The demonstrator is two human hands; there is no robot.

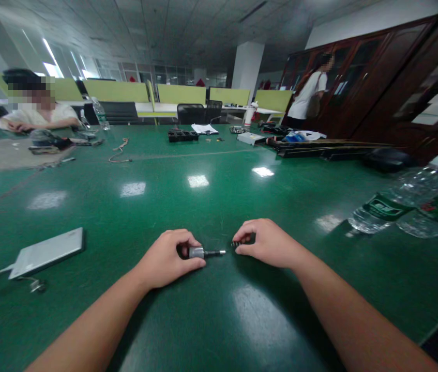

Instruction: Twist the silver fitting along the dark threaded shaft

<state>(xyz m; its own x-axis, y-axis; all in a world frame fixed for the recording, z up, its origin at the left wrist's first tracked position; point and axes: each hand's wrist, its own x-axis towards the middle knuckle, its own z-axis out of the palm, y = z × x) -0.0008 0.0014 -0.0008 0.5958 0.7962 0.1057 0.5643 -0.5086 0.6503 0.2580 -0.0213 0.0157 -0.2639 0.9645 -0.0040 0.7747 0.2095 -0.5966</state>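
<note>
Low over the green table, my left hand [170,258] pinches a short silver cylinder [196,252] between thumb and fingers. From the cylinder a thin dark shaft [213,253] with a bright tip points right, toward my other hand. My right hand [263,242] is closed on a small dark ringed piece [236,244], held at its fingertips. That piece is too small to name and partly covered by the fingers. A short gap separates it from the shaft's tip, so the two parts are not touching.
A grey flat box [48,253] with a white cable lies at left. Two clear water bottles [401,199] are at right. Farther back are a black tray [183,136], papers [204,129] and dark long parts [319,148]. One person [40,111] sits at far left; another [310,93] stands by the cabinets.
</note>
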